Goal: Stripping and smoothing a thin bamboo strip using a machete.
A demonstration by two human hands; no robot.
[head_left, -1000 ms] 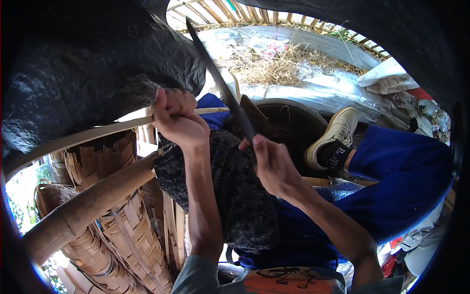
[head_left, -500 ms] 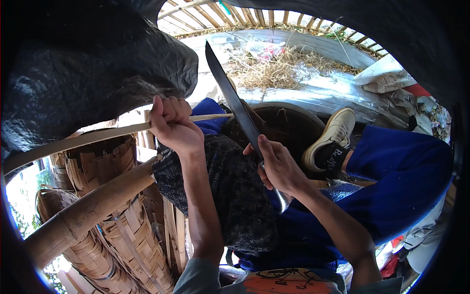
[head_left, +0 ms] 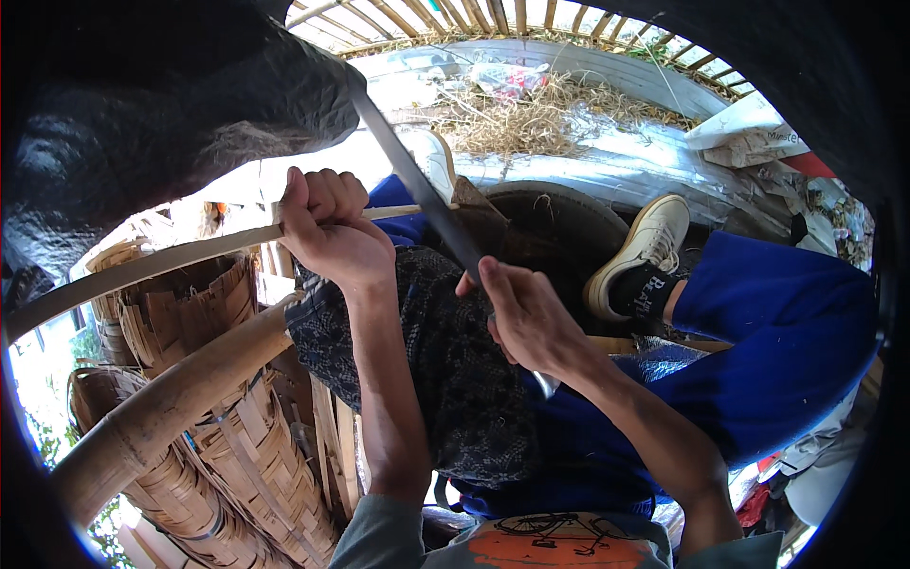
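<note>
My left hand (head_left: 332, 228) is closed around a long, pale bamboo strip (head_left: 180, 254). One end of the strip runs off to the left; a short tip sticks out to the right of my fist. In my right hand (head_left: 531, 318) is the handle of a long-bladed knife (head_left: 417, 185), its metal butt showing below my palm. The blade slants up and to the left, crossing by the strip's short tip; whether they touch I cannot tell. Dark patterned cloth (head_left: 427, 370) lies over my lap beneath both hands.
A thick bamboo pole (head_left: 180, 408) slants in from the left beside woven bamboo baskets (head_left: 256, 465). Black plastic sheeting (head_left: 171, 114) hangs at upper left. Ahead are a dark round tub (head_left: 550, 223), dry straw (head_left: 517, 123) and a slatted fence (head_left: 521, 17). My shoe (head_left: 649, 247) rests right of the tub.
The knife's blade has swung left, its tip now against the black sheeting. My right hand has shifted slightly left and up. My left hand keeps its hold on the strip.
</note>
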